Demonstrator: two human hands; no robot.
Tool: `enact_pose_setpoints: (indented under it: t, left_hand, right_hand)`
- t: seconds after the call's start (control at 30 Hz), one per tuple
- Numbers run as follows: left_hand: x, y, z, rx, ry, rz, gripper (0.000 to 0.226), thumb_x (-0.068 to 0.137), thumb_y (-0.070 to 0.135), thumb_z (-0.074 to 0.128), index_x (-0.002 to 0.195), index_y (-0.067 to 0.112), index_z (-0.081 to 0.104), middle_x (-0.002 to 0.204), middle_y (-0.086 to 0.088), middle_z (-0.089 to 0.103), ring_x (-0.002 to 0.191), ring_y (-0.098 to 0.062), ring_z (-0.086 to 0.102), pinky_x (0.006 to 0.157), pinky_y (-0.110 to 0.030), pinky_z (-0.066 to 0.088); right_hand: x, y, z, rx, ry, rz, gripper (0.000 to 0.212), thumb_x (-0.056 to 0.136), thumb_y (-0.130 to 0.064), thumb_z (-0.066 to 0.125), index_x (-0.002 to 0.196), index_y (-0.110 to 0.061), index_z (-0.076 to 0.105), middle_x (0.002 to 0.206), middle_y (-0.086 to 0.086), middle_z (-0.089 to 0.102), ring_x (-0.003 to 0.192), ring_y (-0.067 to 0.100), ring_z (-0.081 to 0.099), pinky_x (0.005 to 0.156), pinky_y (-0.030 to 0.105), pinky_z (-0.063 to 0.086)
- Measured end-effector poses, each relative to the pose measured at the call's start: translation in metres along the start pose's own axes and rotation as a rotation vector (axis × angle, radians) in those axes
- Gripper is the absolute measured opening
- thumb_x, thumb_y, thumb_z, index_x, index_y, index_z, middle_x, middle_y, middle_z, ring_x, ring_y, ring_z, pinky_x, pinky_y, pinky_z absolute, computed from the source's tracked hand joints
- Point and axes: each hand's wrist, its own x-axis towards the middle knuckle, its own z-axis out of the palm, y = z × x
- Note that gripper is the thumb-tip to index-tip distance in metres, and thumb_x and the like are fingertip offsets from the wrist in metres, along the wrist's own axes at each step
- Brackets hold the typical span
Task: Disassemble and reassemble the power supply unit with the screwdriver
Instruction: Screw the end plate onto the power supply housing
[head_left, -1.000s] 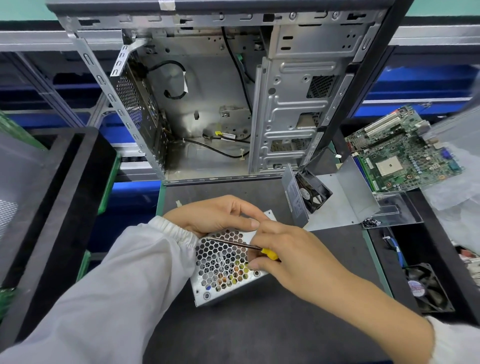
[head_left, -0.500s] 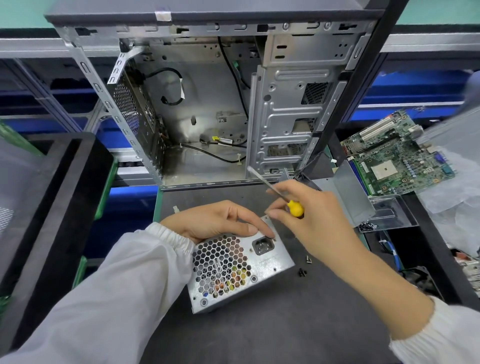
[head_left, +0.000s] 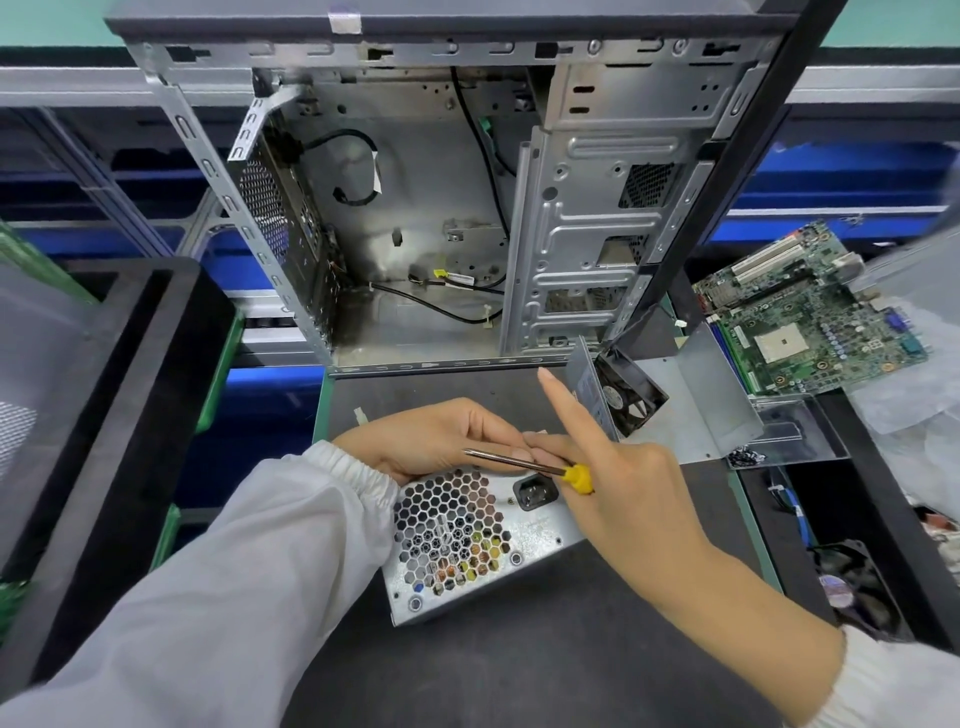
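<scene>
One PSU (head_left: 483, 540), boxed and whole to the eye, lying on dark mat (head_left: 519, 665) in front of open case (head_left: 441, 208), mesh face and socket turned up. Corner screws visible along mesh face; whether driven home, cannot tell. Left hand (head_left: 436, 439) curled over far top edge of PSU, steadying it. Right hand (head_left: 623, 488) clenched around screwdriver (head_left: 524, 464), yellow handle in the palm, shaft lying across and above PSU with tip pointing left and resting on no screw; forefinger stretched up toward case. Fan (head_left: 628, 397) in bent metal bracket (head_left: 696, 405) standing apart, just right of hands, beside clear tray (head_left: 800, 436). Motherboard (head_left: 815, 317) further right, out of case. Case gutted, loose cables only. Judged stage: either not yet opened or already closed up; refitting into case still outstanding.
</scene>
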Motion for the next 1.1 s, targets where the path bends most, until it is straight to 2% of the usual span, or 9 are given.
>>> enact_pose_setpoints:
  t: [0.1, 0.2, 0.27, 0.33, 0.43, 0.53, 0.77, 0.93, 1.1]
  left_hand:
    - [-0.003, 0.004, 0.003, -0.026, -0.056, 0.026, 0.021, 0.095, 0.015, 0.059, 0.108, 0.014, 0.075, 0.11, -0.005, 0.073, 0.106, -0.012, 0.067, 0.091, -0.019, 0.048]
    - [-0.001, 0.003, 0.003, -0.052, -0.028, 0.011, 0.024, 0.094, 0.017, 0.06, 0.113, 0.008, 0.072, 0.116, -0.009, 0.071, 0.109, -0.014, 0.066, 0.092, -0.02, 0.048]
    - [0.0, 0.003, 0.002, -0.073, -0.016, -0.008, 0.022, 0.094, 0.015, 0.061, 0.111, 0.008, 0.073, 0.113, -0.01, 0.072, 0.103, -0.012, 0.068, 0.087, -0.019, 0.05]
    - [-0.001, 0.003, 0.002, -0.1, -0.045, -0.02, 0.024, 0.092, 0.018, 0.063, 0.112, 0.01, 0.073, 0.112, -0.01, 0.073, 0.103, -0.014, 0.068, 0.086, -0.019, 0.051]
    - [-0.003, 0.004, 0.002, -0.114, -0.057, -0.03, 0.026, 0.09, 0.021, 0.065, 0.112, 0.009, 0.073, 0.112, -0.01, 0.073, 0.104, -0.015, 0.069, 0.084, -0.019, 0.052]
    - [-0.002, 0.004, 0.002, -0.124, -0.052, -0.041, 0.025, 0.09, 0.021, 0.066, 0.111, 0.009, 0.073, 0.112, -0.009, 0.073, 0.104, -0.015, 0.068, 0.085, -0.02, 0.052]
    - [-0.003, 0.006, 0.004, -0.127, -0.061, -0.042, 0.026, 0.089, 0.023, 0.067, 0.111, 0.013, 0.075, 0.113, -0.009, 0.072, 0.103, -0.014, 0.069, 0.083, -0.018, 0.052]
    - [-0.003, 0.006, 0.004, -0.087, -0.055, -0.021, 0.024, 0.091, 0.021, 0.064, 0.111, 0.013, 0.074, 0.114, -0.005, 0.073, 0.107, -0.011, 0.067, 0.085, -0.016, 0.05]
    - [-0.003, 0.006, 0.003, -0.074, -0.046, -0.022, 0.025, 0.091, 0.021, 0.064, 0.112, 0.013, 0.074, 0.117, -0.008, 0.071, 0.113, -0.018, 0.065, 0.091, -0.02, 0.051]
  right_hand:
    - [-0.002, 0.0, -0.003, -0.023, -0.028, -0.023, 0.053, 0.086, -0.018, 0.052, 0.137, -0.009, 0.043, 0.089, -0.011, 0.074, 0.047, 0.011, 0.06, 0.042, 0.028, 0.05]
    - [0.001, 0.004, -0.012, 0.136, -0.252, 0.113, 0.076, 0.08, -0.01, 0.066, 0.144, -0.03, 0.029, 0.11, -0.017, 0.069, 0.064, -0.002, 0.061, 0.067, 0.031, 0.055]
    - [0.005, 0.012, -0.023, 0.229, -0.323, 0.161, 0.063, 0.083, -0.027, 0.069, 0.139, -0.037, 0.04, 0.114, -0.024, 0.064, 0.08, -0.01, 0.057, 0.076, 0.019, 0.05]
    - [0.011, 0.026, -0.038, 0.245, -0.376, 0.152, 0.036, 0.082, -0.047, 0.063, 0.114, -0.037, 0.049, 0.102, -0.031, 0.056, 0.086, -0.008, 0.055, 0.071, 0.01, 0.043]
    - [0.02, 0.047, -0.061, 0.161, -0.518, 0.08, 0.015, 0.088, -0.045, 0.051, 0.093, -0.031, 0.049, 0.09, -0.024, 0.043, 0.076, 0.002, 0.049, 0.065, 0.012, 0.035]
    - [0.027, 0.057, -0.077, -0.038, -0.588, -0.035, 0.029, 0.091, -0.044, 0.044, 0.108, -0.029, 0.063, 0.093, -0.013, 0.047, 0.08, 0.005, 0.051, 0.066, 0.017, 0.035]
    - [0.038, 0.049, -0.089, -0.664, -0.549, -0.24, 0.038, 0.096, -0.055, 0.022, 0.126, -0.047, 0.044, 0.1, -0.011, 0.047, 0.089, 0.01, 0.059, 0.048, 0.027, 0.018]
    - [0.043, 0.045, -0.083, -0.777, -0.591, -0.288, 0.035, 0.098, -0.054, 0.023, 0.122, -0.042, 0.045, 0.096, -0.009, 0.045, 0.087, 0.01, 0.059, 0.046, 0.027, 0.008]
    - [0.044, 0.045, -0.082, -0.723, -0.608, -0.277, 0.034, 0.097, -0.053, 0.023, 0.119, -0.041, 0.045, 0.092, -0.009, 0.04, 0.086, 0.011, 0.058, 0.053, 0.026, 0.026]
